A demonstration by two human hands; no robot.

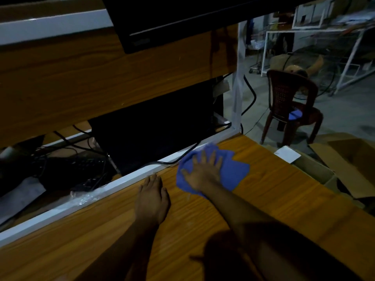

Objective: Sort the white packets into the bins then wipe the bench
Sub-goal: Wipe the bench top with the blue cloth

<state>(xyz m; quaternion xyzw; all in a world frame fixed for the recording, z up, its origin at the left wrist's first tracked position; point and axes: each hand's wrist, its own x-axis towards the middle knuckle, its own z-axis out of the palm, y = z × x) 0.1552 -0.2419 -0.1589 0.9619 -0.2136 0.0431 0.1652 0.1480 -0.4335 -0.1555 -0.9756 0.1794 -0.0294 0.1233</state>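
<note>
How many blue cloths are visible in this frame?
2. One blue cloth lies flat on the bench under the right hand; another blue cloth sits on the red chair seat. Others may be hidden.

A: Head view: where from?
B: Above the bench (263,189), facing forward and down, tilted; both forearms enter from the bottom edge, close.
A: Overlap?
B: Single view, nothing shared.
</note>
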